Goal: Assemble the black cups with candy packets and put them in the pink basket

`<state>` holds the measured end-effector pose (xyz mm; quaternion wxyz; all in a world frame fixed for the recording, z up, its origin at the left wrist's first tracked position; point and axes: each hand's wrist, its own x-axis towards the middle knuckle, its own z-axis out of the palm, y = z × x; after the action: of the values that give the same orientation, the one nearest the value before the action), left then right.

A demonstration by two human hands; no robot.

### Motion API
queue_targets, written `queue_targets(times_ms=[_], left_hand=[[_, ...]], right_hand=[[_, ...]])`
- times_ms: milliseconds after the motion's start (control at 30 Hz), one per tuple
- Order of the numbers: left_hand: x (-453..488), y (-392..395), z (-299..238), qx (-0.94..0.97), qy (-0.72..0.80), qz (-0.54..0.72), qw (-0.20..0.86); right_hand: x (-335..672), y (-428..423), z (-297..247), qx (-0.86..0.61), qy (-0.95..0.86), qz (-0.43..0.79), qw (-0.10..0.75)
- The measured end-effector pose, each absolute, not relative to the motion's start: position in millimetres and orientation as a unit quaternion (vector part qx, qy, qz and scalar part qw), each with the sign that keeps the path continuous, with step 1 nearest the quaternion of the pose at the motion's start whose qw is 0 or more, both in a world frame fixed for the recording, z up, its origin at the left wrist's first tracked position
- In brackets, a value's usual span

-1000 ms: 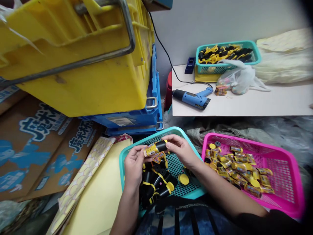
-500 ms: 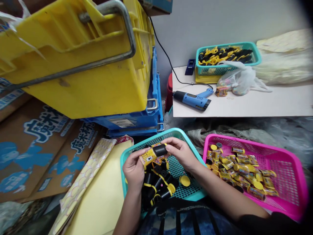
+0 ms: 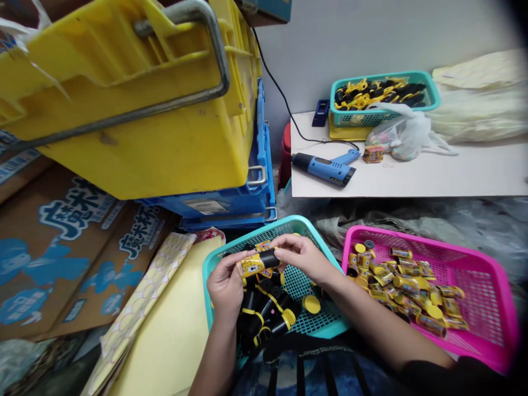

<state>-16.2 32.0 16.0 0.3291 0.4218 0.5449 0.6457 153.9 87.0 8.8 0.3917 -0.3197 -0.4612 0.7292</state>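
Between both hands, over the turquoise basket (image 3: 307, 224), lies a small black canister (image 3: 268, 258) partly covered by a yellow printed sleeve (image 3: 252, 265). My left hand (image 3: 226, 283) is closed on the sleeved end, with the thumb and fingers pinching it. My right hand (image 3: 303, 258) pinches the bare black end. Below the hands, the basket holds several black canisters (image 3: 249, 302) with yellow straps and caps, and a loose yellow cap (image 3: 311, 304) rests on its mesh. Some printed sleeves lie just behind the held canister, partly hidden by the fingers.
To the right a pink basket (image 3: 480, 283) holds many wrapped canisters (image 3: 408, 283). A blue heat gun (image 3: 324, 168) lies on the white table (image 3: 466, 179), near another turquoise basket (image 3: 433, 91) and a plastic bag (image 3: 412, 135). Yellow (image 3: 177, 148) and blue crates (image 3: 223, 206) are stacked at left.
The held canister and sleeve have turned to lie more level, and the right hand has shifted slightly down and left. The left hand stays nearly in place.
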Motion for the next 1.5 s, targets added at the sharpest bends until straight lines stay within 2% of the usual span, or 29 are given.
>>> queue_targets(times_ms=[133, 333, 467, 533, 700, 833, 933, 1067, 1133, 1333, 1500], left_hand=[[-14.3, 31.0, 18.4, 0.421, 0.547, 0.648, 0.321], [-15.1, 34.9, 18.9, 0.428, 0.535, 0.637, 0.354], [-18.7, 36.7, 15.5, 0.433, 0.522, 0.635, 0.371], [-22.0, 35.9, 16.6, 0.422, 0.525, 0.618, 0.404], [-28.3, 32.9, 31.3, 0.387, 0.484, 0.541, 0.569], [-22.1, 34.2, 38.5, 0.414, 0.52, 0.524, 0.533], [-14.1, 34.6, 34.7, 0.413, 0.511, 0.549, 0.518], [-6.8, 31.5, 27.6, 0.406, 0.488, 0.574, 0.517], [-5.6, 29.8, 26.8, 0.403, 0.491, 0.571, 0.521], [-8.1, 26.5, 27.8, 0.433, 0.512, 0.517, 0.532], [-7.3, 23.1, 25.8, 0.387, 0.421, 0.567, 0.593]], right_hand=[[153.6, 88.6, 12.2, -0.323, -0.451, 0.743, 0.376], [155.2, 84.7, 9.8, -0.279, -0.459, 0.722, 0.436], [154.5, 83.8, 7.8, -0.278, -0.478, 0.708, 0.439], [153.6, 83.8, 7.6, -0.28, -0.49, 0.702, 0.435], [151.6, 82.5, 6.6, -0.296, -0.542, 0.649, 0.444], [150.2, 82.1, 5.5, -0.276, -0.579, 0.621, 0.45], [149.1, 81.9, 6.7, -0.259, -0.545, 0.661, 0.445], [145.2, 78.3, 7.6, -0.198, -0.399, 0.829, 0.337], [141.9, 76.1, 5.7, -0.162, -0.345, 0.872, 0.308], [136.8, 75.4, 0.3, -0.183, -0.339, 0.866, 0.319], [146.6, 74.2, 5.4, -0.149, -0.387, 0.836, 0.36]])
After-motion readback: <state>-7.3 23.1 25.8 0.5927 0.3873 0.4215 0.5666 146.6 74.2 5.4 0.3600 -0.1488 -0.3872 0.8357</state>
